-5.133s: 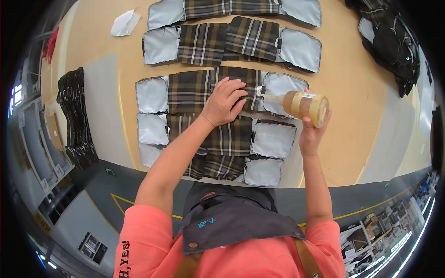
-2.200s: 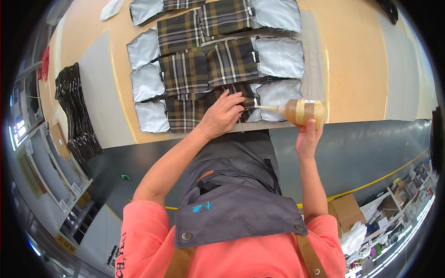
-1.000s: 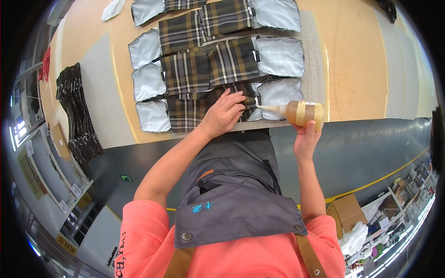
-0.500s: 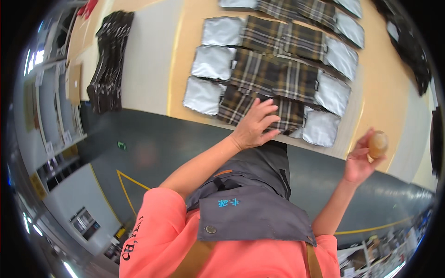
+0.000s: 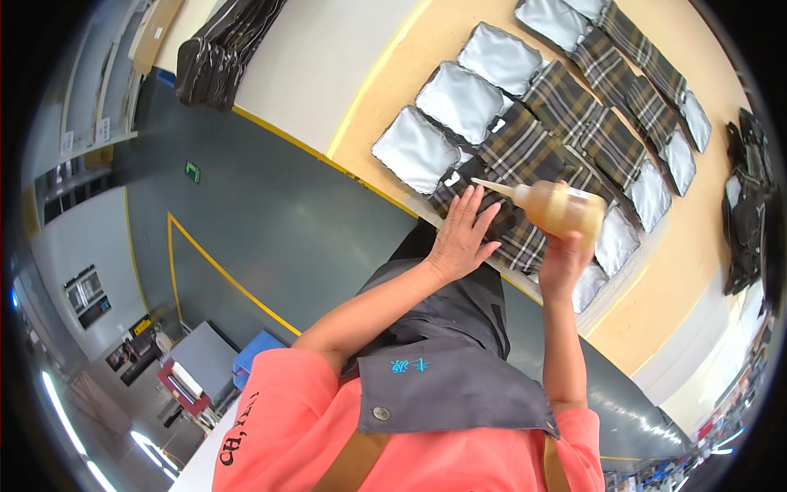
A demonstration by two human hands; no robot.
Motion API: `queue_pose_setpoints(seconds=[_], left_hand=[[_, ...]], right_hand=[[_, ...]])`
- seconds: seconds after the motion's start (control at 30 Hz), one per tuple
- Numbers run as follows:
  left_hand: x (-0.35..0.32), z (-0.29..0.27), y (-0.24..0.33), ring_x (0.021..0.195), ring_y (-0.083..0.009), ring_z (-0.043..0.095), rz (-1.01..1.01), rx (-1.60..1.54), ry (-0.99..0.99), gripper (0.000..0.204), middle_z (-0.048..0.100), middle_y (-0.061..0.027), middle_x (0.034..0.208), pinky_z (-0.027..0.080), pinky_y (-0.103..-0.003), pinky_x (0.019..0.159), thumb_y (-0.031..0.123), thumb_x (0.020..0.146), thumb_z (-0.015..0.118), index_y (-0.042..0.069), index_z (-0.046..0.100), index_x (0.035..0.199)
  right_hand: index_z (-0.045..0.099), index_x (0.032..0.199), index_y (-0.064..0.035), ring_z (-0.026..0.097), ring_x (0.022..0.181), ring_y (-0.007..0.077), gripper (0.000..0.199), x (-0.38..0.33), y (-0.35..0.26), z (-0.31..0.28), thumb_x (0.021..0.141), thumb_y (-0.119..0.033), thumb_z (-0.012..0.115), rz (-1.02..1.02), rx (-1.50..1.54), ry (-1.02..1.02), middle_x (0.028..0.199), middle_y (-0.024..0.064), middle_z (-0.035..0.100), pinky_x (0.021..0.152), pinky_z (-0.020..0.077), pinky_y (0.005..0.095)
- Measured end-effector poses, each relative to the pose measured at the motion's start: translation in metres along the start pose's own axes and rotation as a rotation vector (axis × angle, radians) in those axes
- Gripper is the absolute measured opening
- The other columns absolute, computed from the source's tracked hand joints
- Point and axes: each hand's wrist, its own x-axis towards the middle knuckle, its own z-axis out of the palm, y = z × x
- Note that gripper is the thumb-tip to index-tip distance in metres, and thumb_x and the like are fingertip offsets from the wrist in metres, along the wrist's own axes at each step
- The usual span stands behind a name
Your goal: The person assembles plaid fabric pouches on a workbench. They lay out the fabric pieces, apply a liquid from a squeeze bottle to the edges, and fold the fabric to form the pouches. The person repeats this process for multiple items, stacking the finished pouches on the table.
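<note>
My right hand (image 5: 564, 264) is wrapped round a squeeze bottle (image 5: 567, 210) of amber liquid, tipped on its side. Its long thin nozzle (image 5: 498, 188) points left, the tip just over the nearest plaid fabric piece (image 5: 518, 243). My left hand (image 5: 462, 239) lies on that piece's near edge, fingers stretched out below the nozzle tip. Whether the tip touches the cloth I cannot tell. Dark plaid pieces with silvery square panels (image 5: 414, 149) at their ends overlap in rows on the table. Part of the nearest row is covered by my hands and the bottle.
A stack of dark folded fabric (image 5: 221, 59) hangs over the edge of the table (image 5: 328, 66) at the far left. More dark fabric (image 5: 748, 201) lies at the right. The table's yellow-marked front edge (image 5: 361, 182) runs close to my body, with green floor (image 5: 270, 197) beyond.
My right hand has brought the bottle in from the right, over the plaid pieces, and its nozzle now points left. My left hand stays on the nearest piece. The whole view has turned.
</note>
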Motion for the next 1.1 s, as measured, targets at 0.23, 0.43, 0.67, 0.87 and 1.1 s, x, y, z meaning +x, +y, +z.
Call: queue_pose_setpoints(seconds=[0.23, 0.43, 0.67, 0.87, 1.1], left_hand=[[-0.001, 0.004, -0.001, 0.136, -0.0436, 0.026, -0.036, -0.033, 0.009, 0.068, 0.03, -0.0252, 0.143, 0.025, -0.057, 0.11, 0.03, 0.079, 0.073, 0.007, 0.043, 0.135], [-0.002, 0.005, -0.003, 0.138, -0.0427, 0.024, -0.057, -0.056, -0.026, 0.062, 0.032, -0.0239, 0.143, 0.023, -0.053, 0.112, 0.028, 0.078, 0.071, 0.006, 0.048, 0.131], [0.0, 0.003, -0.002, 0.135, -0.0442, 0.028, -0.017, -0.044, 0.037, 0.059, 0.034, -0.024, 0.139, 0.026, -0.057, 0.11, 0.025, 0.077, 0.073, 0.004, 0.048, 0.127], [-0.005, 0.004, -0.004, 0.135, -0.0434, 0.028, -0.028, -0.041, -0.008, 0.059, 0.033, -0.0237, 0.141, 0.027, -0.056, 0.11, 0.023, 0.077, 0.073, 0.004, 0.049, 0.126], [-0.008, -0.002, 0.001, 0.135, -0.0416, 0.03, -0.035, -0.06, -0.029, 0.064, 0.034, -0.0223, 0.142, 0.028, -0.054, 0.11, 0.018, 0.077, 0.072, 0.005, 0.045, 0.133]], right_hand=[[0.029, 0.135, -0.0017, 0.045, 0.127, 0.0281, 0.077, 0.008, 0.042, 0.013, 0.084, -0.041, 0.071, 0.009, -0.192, -0.092, 0.14, 0.0229, 0.043, 0.107, 0.0322, 0.0389], [0.027, 0.132, -0.0028, 0.044, 0.127, 0.032, 0.082, 0.001, 0.051, 0.016, 0.079, -0.038, 0.078, 0.045, -0.122, -0.102, 0.138, 0.0272, 0.043, 0.107, 0.0339, 0.0417], [0.026, 0.132, -0.0056, 0.045, 0.127, 0.0325, 0.083, 0.005, 0.048, 0.015, 0.077, -0.04, 0.078, -0.051, -0.173, -0.104, 0.137, 0.0285, 0.043, 0.106, 0.0369, 0.0427], [0.027, 0.131, -0.0043, 0.046, 0.126, 0.0327, 0.082, -0.002, 0.05, 0.014, 0.078, -0.04, 0.078, -0.046, -0.2, -0.141, 0.137, 0.0278, 0.043, 0.106, 0.036, 0.0428], [0.031, 0.134, -0.0028, 0.049, 0.123, 0.0303, 0.07, -0.005, 0.045, 0.013, 0.085, -0.034, 0.071, 0.202, 0.067, 0.002, 0.136, 0.0213, 0.045, 0.101, 0.0453, 0.0423]])
